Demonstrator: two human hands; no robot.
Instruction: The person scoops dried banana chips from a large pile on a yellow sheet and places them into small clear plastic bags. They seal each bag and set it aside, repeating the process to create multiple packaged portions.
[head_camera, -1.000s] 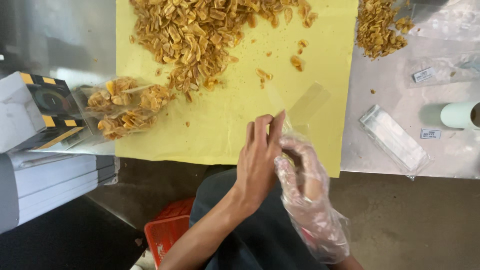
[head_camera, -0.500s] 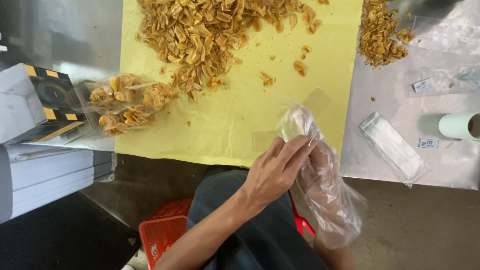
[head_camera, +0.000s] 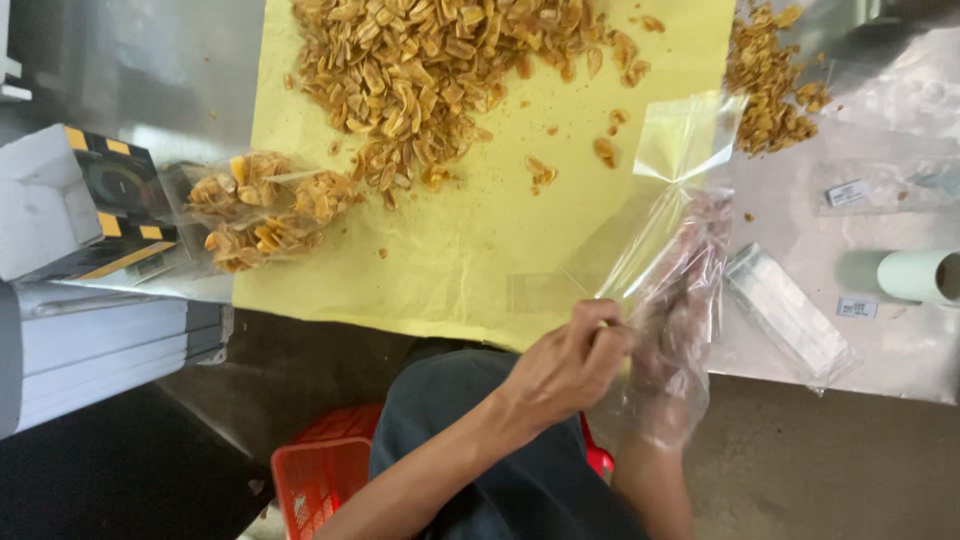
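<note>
Rising toward 12 o'clock since a moment ago, the right hand (head_camera: 672, 330) is sitting inside the clear plastic bag (head_camera: 680, 200), fingers spread, over the yellow sheet (head_camera: 470, 250). At 6 o'clock the left hand (head_camera: 566, 365) is pinching the bag's edge above the table (head_camera: 880, 200).

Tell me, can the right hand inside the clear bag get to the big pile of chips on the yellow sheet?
Probably yes: the right hand sits at the yellow sheet's edge, with bare sheet up to the chip pile, though the clear bag covers it.
</note>
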